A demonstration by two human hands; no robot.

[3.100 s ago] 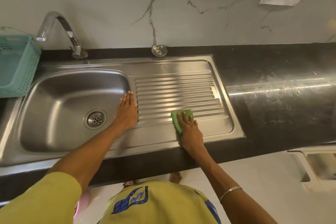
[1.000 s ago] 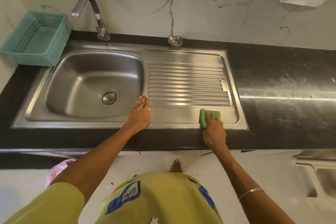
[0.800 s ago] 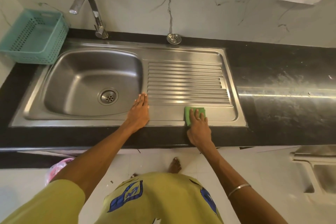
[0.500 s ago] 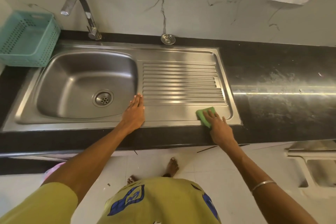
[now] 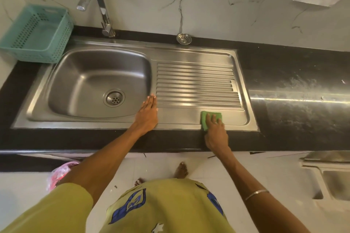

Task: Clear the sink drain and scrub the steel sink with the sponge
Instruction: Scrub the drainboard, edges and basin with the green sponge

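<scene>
Our right hand [image 5: 216,134] presses the flat green scrubbing sponge [image 5: 209,118] with straight fingers onto the stainless steel sink [image 5: 189,51], lower right of the drainboard. Left hand [image 5: 147,113] rests flat, centre frame. We judge scrubbing underway; next, sweeping toward the round perforated drain [image 5: 114,98].

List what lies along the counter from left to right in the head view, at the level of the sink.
teal basket → sink bowl with its drain → left hand flat on the steel → ribbed drainboard → green sponge under the right hand → bare black counter.
</scene>
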